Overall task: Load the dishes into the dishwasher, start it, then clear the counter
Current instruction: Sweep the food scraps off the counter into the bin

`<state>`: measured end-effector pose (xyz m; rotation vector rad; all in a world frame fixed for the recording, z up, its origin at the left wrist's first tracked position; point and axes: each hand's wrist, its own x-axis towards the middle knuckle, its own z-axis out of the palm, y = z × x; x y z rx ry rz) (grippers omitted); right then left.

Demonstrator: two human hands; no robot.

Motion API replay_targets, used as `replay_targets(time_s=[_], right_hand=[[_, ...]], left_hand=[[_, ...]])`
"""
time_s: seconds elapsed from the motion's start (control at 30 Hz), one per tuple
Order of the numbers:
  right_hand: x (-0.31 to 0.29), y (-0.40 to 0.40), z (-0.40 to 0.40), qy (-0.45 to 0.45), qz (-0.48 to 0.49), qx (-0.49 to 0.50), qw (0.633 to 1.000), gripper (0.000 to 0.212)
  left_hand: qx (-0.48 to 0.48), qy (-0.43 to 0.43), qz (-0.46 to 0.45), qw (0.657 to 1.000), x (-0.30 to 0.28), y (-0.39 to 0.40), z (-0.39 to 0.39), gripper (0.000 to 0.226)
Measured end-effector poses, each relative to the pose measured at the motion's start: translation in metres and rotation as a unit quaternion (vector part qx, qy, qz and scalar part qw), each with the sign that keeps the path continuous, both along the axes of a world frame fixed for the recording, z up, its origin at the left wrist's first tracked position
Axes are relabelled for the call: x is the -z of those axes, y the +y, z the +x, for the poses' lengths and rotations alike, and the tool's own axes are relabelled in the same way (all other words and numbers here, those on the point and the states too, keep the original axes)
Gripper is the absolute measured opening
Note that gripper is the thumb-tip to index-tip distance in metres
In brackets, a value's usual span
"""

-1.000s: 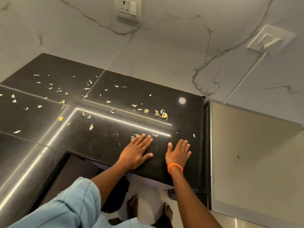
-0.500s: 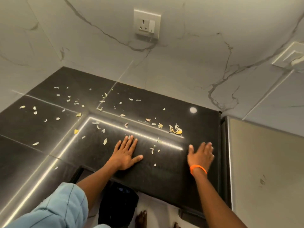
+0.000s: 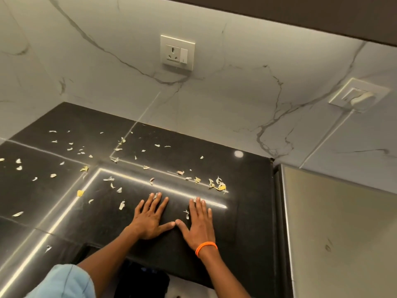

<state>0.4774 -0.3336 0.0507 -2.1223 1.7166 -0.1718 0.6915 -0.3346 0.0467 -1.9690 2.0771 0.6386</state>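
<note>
A black stone counter [image 3: 247, 201] fills the corner under a marble wall. Pale and yellow vegetable peel scraps [image 3: 120, 190] lie scattered over it, with a thicker yellow clump [image 3: 219, 186] toward the right. My left hand [image 3: 150, 220] and my right hand [image 3: 199, 224] lie flat on the counter near its front edge, fingers straight and spread, thumbs nearly touching. A few scraps sit between and under the fingertips. My right wrist wears an orange band. Neither hand holds anything.
A steel appliance top [image 3: 339, 233] adjoins the counter on the right. Two wall sockets, one empty [image 3: 177, 52] and one with a white plug [image 3: 361, 97], sit on the backsplash. A dark bin [image 3: 141, 280] stands below the counter edge.
My right hand has slid left from the counter's right end until it sits beside my left hand. The view has tilted up toward the wall.
</note>
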Motion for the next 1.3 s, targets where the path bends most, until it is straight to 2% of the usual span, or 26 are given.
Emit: replay_targets(time_s=[0.17,0.27,0.37,0.4,0.47,0.53,0.6,0.67,0.87,1.0,1.1,1.23,1.3], right_hand=[[0.010,0.037,-0.011,0.023,0.000,0.134,0.991,0.087],[0.014,0.058,0.005,0.050,0.004,0.123,0.991,0.082],[0.015,0.054,0.029,0.055,0.016,0.108,0.992,0.077],[0.014,0.049,0.033,0.054,0.015,0.102,0.993,0.077],[0.009,0.037,0.037,0.065,0.023,0.051,0.996,0.077],[0.006,0.028,0.034,0.061,0.033,-0.028,0.997,0.077],[0.003,0.020,0.025,0.043,0.019,-0.068,0.997,0.076],[0.007,0.013,0.007,0.031,-0.002,-0.037,0.999,0.077],[0.025,-0.015,-0.066,0.055,-0.039,0.185,0.980,0.081],[0.018,-0.050,-0.064,0.063,-0.017,0.241,0.968,0.080],[0.014,-0.072,-0.025,0.037,-0.003,0.186,0.982,0.085],[0.005,-0.085,0.030,-0.058,-0.018,-0.031,0.998,0.080],[0.001,-0.095,0.035,-0.081,-0.042,-0.057,0.994,0.076]], left_hand=[[-0.010,0.028,-0.023,0.999,0.003,0.002,0.005,0.107],[-0.016,0.079,-0.016,0.997,-0.001,-0.001,0.010,0.113],[-0.133,0.215,-0.077,0.964,-0.005,0.000,0.025,0.112],[-0.184,0.224,-0.123,0.949,-0.004,0.002,0.033,0.106],[-0.246,0.156,-0.198,0.936,0.000,0.013,0.050,0.095],[-0.263,0.077,-0.215,0.937,0.009,0.027,0.070,0.090],[-0.283,0.023,-0.213,0.935,0.019,0.038,0.089,0.091],[-0.316,-0.004,-0.202,0.927,0.024,0.041,0.101,0.092],[-0.357,-0.040,-0.207,0.910,0.022,0.036,0.097,0.084],[-0.360,-0.050,-0.216,0.906,0.018,0.033,0.095,0.081],[-0.362,-0.048,-0.209,0.907,0.018,0.030,0.097,0.078],[-0.365,-0.049,-0.207,0.906,0.017,0.032,0.098,0.078],[-0.369,-0.050,-0.211,0.904,0.015,0.031,0.097,0.078]])
